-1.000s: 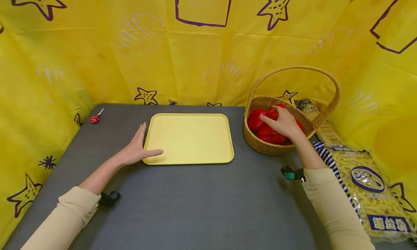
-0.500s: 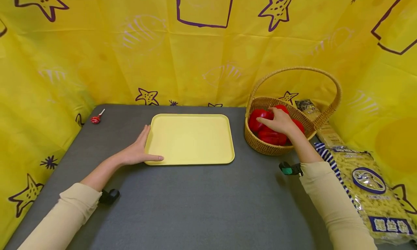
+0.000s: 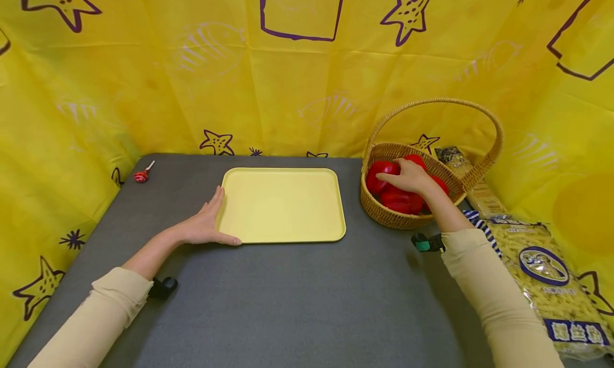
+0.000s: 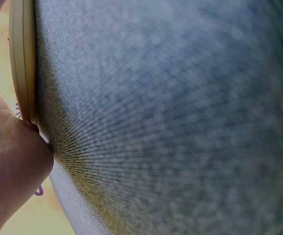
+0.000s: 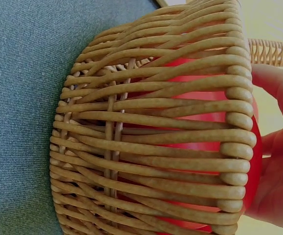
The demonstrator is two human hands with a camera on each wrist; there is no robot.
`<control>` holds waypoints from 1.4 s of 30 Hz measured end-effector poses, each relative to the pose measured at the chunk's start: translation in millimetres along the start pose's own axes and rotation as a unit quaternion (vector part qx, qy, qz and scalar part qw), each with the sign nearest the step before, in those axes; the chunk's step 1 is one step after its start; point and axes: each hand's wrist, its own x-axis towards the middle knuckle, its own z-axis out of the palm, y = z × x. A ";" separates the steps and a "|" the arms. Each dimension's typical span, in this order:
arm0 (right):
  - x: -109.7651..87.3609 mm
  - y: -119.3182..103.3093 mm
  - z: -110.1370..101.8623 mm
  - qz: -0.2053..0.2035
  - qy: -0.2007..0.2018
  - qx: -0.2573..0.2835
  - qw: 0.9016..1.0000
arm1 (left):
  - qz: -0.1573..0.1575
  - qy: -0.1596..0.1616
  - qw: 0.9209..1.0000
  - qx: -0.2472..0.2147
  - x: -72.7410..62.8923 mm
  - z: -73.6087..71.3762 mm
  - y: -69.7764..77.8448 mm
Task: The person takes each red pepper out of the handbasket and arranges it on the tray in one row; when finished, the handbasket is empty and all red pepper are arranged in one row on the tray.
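Observation:
My left hand [image 3: 203, 224] lies at the left end of a pale yellow tray [image 3: 278, 205], fingers straight along its left rim and thumb at the near-left corner. In the left wrist view the thumb [image 4: 21, 156] meets the edge of the tray [image 4: 24, 63]. My right hand [image 3: 408, 176] reaches into a wicker basket [image 3: 384, 216] and grips a red bell pepper [image 3: 376, 182] from above, thumb and fingers bent over it. More red bell peppers [image 3: 402, 202] lie around it, partly behind the hand. From the right wrist, the basket's weave [image 5: 151, 142] hides most of the peppers.
The basket's tall handle [image 3: 436, 100] arches behind my right hand. Right of it lie a narrow packet [image 3: 482, 195] and a large bag of pasta [image 3: 532, 256]. A red lollipop [image 3: 141, 176] rests at the back left. Yellow curtains [image 3: 288, 91] border the grey table [image 3: 292, 299].
My right hand has shifted slightly left over the peppers and settled there. My left hand has come nearer the tray, its thumb dropping from above the tray to its near edge.

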 end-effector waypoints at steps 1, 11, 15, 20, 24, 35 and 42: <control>0.5 0.0 0.0 0.000 -0.002 -0.003 1.000 | 0.001 -0.001 1.000 0.002 -0.3 0.0 0.0; 2.6 0.1 0.7 -0.003 0.002 -0.008 1.000 | 0.003 -0.004 1.000 0.002 -0.1 -0.1 1.7; 3.2 1.4 1.7 0.000 0.007 0.000 1.000 | 0.005 -0.004 1.000 0.006 0.8 0.4 0.9; 3.1 3.3 2.8 0.009 0.017 0.020 1.000 | 0.007 -0.002 1.000 0.006 1.1 0.5 0.9; 3.4 4.7 4.8 0.010 0.028 0.031 0.999 | 0.008 -0.002 1.000 0.007 0.8 0.4 1.3; -0.8 9.3 8.4 0.013 0.061 0.048 0.997 | 0.009 -0.001 1.000 0.008 0.9 1.8 -1.5; -6.3 10.8 8.0 0.029 0.079 0.070 0.994 | 0.009 0.000 1.000 0.013 0.7 0.8 -1.2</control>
